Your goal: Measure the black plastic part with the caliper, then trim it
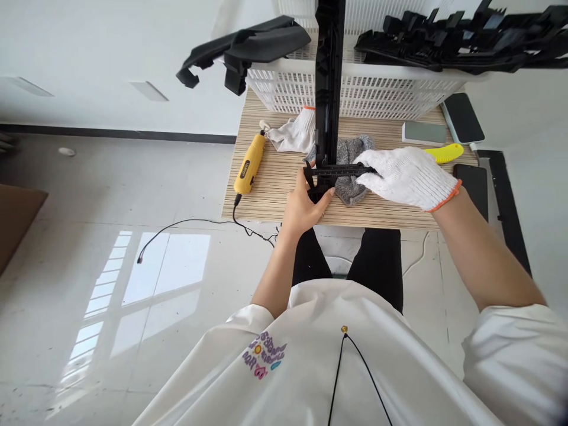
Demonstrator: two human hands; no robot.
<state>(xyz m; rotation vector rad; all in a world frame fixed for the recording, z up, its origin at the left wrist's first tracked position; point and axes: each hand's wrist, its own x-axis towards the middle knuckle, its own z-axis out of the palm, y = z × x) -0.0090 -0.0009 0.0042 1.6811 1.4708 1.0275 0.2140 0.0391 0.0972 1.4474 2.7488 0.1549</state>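
Observation:
A long black plastic part (327, 89) runs from the near side of the table up over the basket's rim. My bare left hand (305, 204) grips its near end, thumb on the right and fingers on the left. Across that end lies a black caliper (339, 170), its jaws at the left beside my fingers. My right hand (406, 176), in a white knitted glove with an orange cuff, holds the caliper's right end. Beneath the part is a grey cloth (352, 189), partly covered. Behind my left hand rests another white glove (295, 133).
A white plastic basket (381, 89) stands at the back, with black plastic parts (444, 44) across it and another (261, 44) jutting left. A yellow corded rotary tool (251, 164) lies left. A yellow-handled tool (446, 154), a grey-green box (425, 133) and phones (473, 186) are right.

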